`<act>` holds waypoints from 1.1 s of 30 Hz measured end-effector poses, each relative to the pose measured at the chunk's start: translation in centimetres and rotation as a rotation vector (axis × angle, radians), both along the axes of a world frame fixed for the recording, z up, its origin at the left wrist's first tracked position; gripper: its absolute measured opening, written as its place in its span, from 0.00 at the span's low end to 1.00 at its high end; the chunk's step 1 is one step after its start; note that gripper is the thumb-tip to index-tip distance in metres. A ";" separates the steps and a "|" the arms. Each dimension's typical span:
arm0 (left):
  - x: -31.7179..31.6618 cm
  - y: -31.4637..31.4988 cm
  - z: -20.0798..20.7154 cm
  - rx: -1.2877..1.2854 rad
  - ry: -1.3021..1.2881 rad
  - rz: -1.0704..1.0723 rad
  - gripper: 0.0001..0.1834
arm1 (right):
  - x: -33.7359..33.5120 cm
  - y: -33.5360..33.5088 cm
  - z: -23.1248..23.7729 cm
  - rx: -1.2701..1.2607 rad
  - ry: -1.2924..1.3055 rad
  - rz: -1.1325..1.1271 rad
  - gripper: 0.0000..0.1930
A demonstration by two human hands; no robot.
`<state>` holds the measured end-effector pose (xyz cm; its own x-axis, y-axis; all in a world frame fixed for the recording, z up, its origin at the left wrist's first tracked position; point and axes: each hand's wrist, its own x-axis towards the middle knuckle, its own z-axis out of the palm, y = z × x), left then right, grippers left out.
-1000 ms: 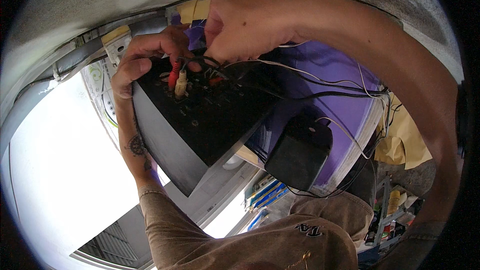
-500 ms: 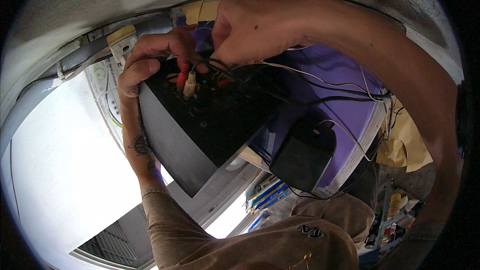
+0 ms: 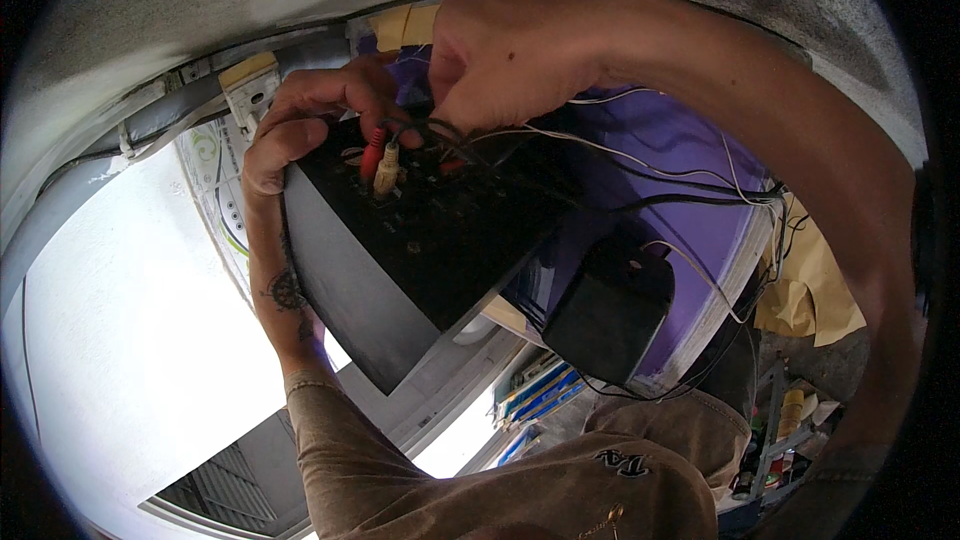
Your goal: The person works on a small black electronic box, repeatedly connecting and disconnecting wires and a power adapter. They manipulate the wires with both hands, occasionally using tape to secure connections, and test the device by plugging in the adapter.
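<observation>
A black speaker box (image 3: 440, 270) with a grey side stands tilted in front of me, its dark connector panel facing up toward me. My left hand (image 3: 300, 125) is curled over its upper left edge, thumb along the corner and fingers bent over the top. Beside those fingers, a red plug (image 3: 372, 154) and a whitish plug (image 3: 387, 170) sit in the panel. Bent over the panel's upper part, my right hand (image 3: 500, 75) has its fingers closed near thin black and white wires (image 3: 620, 155). Its fingertips are mostly hidden, and what they pinch cannot be made out.
A smaller black box (image 3: 612, 305) rests on a purple surface (image 3: 690, 240), with cables trailing around it. A white socket (image 3: 250, 95) is near my left hand. Brown paper (image 3: 810, 280) hangs at the right, above a rack of clutter (image 3: 780, 440).
The speaker box and its plugs have shifted very slightly to the right in view. Both hands keep nearly the same pose and place.
</observation>
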<state>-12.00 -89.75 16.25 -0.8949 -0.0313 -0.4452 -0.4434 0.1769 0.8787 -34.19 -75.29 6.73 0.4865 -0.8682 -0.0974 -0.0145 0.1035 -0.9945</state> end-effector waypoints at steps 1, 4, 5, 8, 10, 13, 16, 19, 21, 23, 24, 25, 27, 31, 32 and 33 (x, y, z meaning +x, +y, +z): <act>0.0 0.1 0.0 -0.005 -0.006 0.011 0.27 | 0.0 -0.1 0.0 0.013 -0.002 0.009 0.19; 0.0 0.1 0.0 -0.017 -0.006 0.017 0.28 | -0.1 -0.1 0.0 0.016 -0.009 0.020 0.18; 0.0 0.2 -0.1 -0.017 -0.001 0.020 0.28 | -0.1 0.0 0.0 0.018 0.000 0.003 0.18; 0.0 0.3 -0.1 -0.010 0.006 0.031 0.28 | 0.0 0.0 -0.1 0.000 -0.005 -0.012 0.18; -0.1 0.2 0.0 -0.010 -0.011 0.029 0.29 | 0.0 0.0 -0.1 -0.025 -0.018 -0.005 0.18; -0.2 0.3 0.1 -0.023 -0.011 0.018 0.29 | 0.0 -0.2 -0.2 -0.059 -0.019 0.008 0.17; -0.2 0.3 0.0 -0.021 -0.006 0.021 0.29 | -0.1 -0.2 -0.1 -0.064 -0.005 0.011 0.17; -0.1 0.5 0.0 -0.012 -0.013 0.043 0.30 | -0.1 -0.1 0.0 -0.054 -0.005 -0.006 0.16; -0.1 0.4 0.1 -0.017 -0.018 0.045 0.29 | -0.1 0.0 0.0 -0.068 -0.006 -0.015 0.16; -0.2 0.4 0.0 -0.028 -0.018 0.041 0.29 | -0.1 -0.1 -0.1 -0.077 -0.020 -0.016 0.16; -0.2 0.3 0.0 -0.032 -0.005 0.024 0.29 | -0.2 -0.1 -0.2 -0.081 -0.013 -0.007 0.16; -0.2 0.4 -0.1 -0.033 0.012 0.018 0.29 | -0.2 -0.1 -0.2 -0.092 -0.026 -0.010 0.15; -0.2 0.4 -0.2 -0.036 0.032 0.014 0.29 | -0.2 -0.1 -0.2 -0.112 -0.022 0.000 0.15; -0.2 0.5 -0.2 -0.034 0.027 0.017 0.30 | -0.3 0.3 -0.3 -0.124 -0.030 -0.074 0.14; -0.2 0.5 -0.2 -0.033 0.024 0.012 0.30 | -0.4 0.4 -0.3 -0.121 -0.042 -0.102 0.14; -0.2 0.5 -0.2 -0.033 0.021 0.007 0.30 | -0.4 0.5 -0.3 -0.121 -0.043 -0.122 0.14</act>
<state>-12.20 -89.29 16.08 -0.9035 -0.0521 -0.4254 -0.4267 0.2029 0.8813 -34.60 -74.79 6.44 0.3781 -0.9253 0.0298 0.0334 -0.0185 -0.9993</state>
